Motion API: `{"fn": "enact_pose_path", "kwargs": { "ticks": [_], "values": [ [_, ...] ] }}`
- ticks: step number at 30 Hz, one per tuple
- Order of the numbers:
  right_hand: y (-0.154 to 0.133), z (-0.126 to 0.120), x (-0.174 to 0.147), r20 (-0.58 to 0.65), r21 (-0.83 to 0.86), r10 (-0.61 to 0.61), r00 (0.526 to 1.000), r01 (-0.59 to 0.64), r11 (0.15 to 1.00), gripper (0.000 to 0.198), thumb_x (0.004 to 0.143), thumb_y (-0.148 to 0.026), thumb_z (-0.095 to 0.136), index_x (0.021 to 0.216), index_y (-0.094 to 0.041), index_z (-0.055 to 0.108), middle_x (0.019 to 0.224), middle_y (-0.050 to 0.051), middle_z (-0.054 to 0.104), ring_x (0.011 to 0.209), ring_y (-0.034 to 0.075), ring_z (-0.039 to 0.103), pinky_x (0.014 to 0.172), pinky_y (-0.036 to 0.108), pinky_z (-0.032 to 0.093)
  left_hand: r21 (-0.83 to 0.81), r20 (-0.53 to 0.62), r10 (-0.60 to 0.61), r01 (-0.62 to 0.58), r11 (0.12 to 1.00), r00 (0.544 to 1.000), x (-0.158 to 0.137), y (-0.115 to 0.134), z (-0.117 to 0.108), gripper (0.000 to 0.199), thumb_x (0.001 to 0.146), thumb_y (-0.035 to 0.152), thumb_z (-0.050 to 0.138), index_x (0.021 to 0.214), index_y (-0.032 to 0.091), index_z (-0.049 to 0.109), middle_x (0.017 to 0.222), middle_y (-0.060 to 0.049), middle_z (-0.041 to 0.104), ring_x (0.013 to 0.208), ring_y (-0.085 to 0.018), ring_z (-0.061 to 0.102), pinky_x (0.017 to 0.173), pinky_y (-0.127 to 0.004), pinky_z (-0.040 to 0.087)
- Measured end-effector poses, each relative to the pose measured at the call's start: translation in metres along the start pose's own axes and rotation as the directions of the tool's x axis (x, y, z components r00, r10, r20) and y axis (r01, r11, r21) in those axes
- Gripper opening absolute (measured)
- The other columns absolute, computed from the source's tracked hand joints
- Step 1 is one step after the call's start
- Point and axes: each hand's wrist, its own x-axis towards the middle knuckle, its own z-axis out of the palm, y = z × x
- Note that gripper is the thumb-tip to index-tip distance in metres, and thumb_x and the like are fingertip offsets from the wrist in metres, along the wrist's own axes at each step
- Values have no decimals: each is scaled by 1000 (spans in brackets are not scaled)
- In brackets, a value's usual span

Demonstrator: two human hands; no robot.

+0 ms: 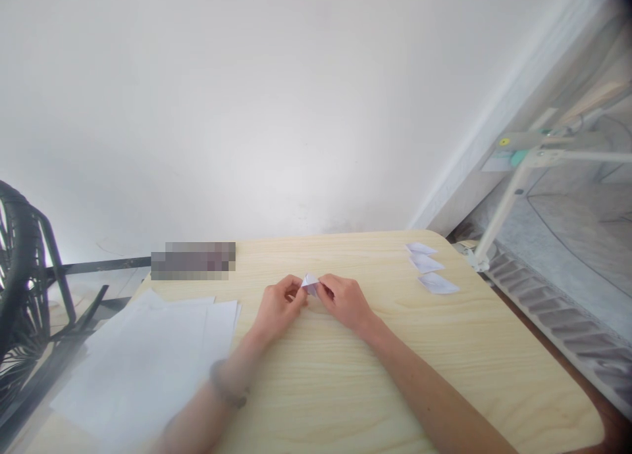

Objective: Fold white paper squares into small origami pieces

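Observation:
A small piece of folded white paper (310, 284) is held just above the middle of the table, its upper part a pointed triangle. My left hand (281, 304) pinches its left side between thumb and fingers. On its right side, my right hand (346, 299) grips the other corner the same way. Parts of the paper's edges are hidden behind my fingertips. A dark band (228, 383) circles my left wrist.
Loose white sheets (148, 362) overlap on the table's left. Several folded paper pieces (438, 283) lie in a column at the right. A blurred-out patch (193, 261) covers the back left corner. Behind the wooden table (395, 388) rises a white wall (296, 112); a black woven chair (29, 276) stands left.

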Motion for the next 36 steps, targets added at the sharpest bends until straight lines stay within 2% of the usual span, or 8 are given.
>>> {"fn": "enact_pose_path", "kwargs": {
  "ticks": [3, 10, 14, 18, 24, 30, 33, 36],
  "values": [
    [0, 1, 0, -57, -33, -56, 997, 55, 998, 22, 83, -26, 39, 69, -17, 52, 61, -1, 56, 52, 7, 46, 53, 20, 27, -328, 85, -70, 94, 940, 994, 3, 1, -2, 38, 77, 35, 45, 107, 12, 49, 77, -7, 64, 71, -18, 60, 61, -28, 47],
    [0, 4, 0, -111, -176, -128, 986, 107, 979, 18, 79, -25, 46, 65, -17, 53, 58, -2, 54, 53, 7, 47, 53, 22, 25, -543, 183, 5, 97, 834, 983, 5, 0, -14, 35, 78, 28, 43, 105, 10, 55, 100, -12, 60, 90, -23, 55, 70, -33, 47],
    [1, 3, 0, -131, -223, -176, 976, 143, 964, 19, 79, -23, 46, 61, -17, 51, 56, -2, 52, 50, 7, 44, 52, 23, 23, -444, 166, -13, 86, 892, 986, 4, 7, -11, 36, 78, 37, 44, 101, 13, 58, 101, -8, 60, 90, -23, 54, 68, -30, 47],
    [0, 1, 0, -142, -226, -198, 970, 162, 960, 24, 80, -24, 44, 58, -16, 49, 54, -2, 51, 48, 7, 41, 51, 24, 23, -324, 212, 31, 40, 945, 977, 3, 14, -10, 32, 79, 38, 44, 91, 14, 62, 88, -3, 63, 83, -19, 54, 73, -26, 43],
    [-1, -2, 0, -108, -172, -92, 990, 73, 982, 16, 78, -21, 45, 64, -17, 50, 58, -2, 53, 50, 7, 44, 51, 23, 23, -330, 192, 55, 12, 944, 980, 5, 10, -11, 31, 78, 33, 48, 100, 15, 60, 93, -3, 63, 89, -19, 54, 82, -26, 38],
    [2, -8, 1, 17, 73, 8, 1000, -9, 997, 9, 74, -20, 48, 81, -18, 53, 71, -1, 56, 58, 8, 49, 54, 20, 32, -405, 168, 51, 22, 914, 984, 5, 1, -7, 37, 77, 32, 51, 109, 15, 54, 101, -7, 62, 94, -20, 54, 83, -29, 40],
    [5, -10, 0, 8, 256, 26, 1000, -27, 966, 21, 74, -18, 48, 95, -19, 52, 85, 1, 57, 63, 8, 51, 59, 21, 37, -368, 105, 20, 20, 929, 994, 5, -1, -6, 35, 75, 33, 54, 105, 14, 58, 101, -6, 62, 94, -21, 55, 80, -29, 42],
    [7, -10, 1, -19, 392, 35, 999, -24, 920, 20, 77, -21, 46, 96, -19, 55, 88, 2, 59, 65, 9, 53, 60, 21, 41, -328, 67, -12, 33, 944, 998, 4, -3, -5, 34, 72, 33, 57, 101, 15, 61, 99, -5, 63, 92, -22, 56, 78, -28, 43]
  ]
}}
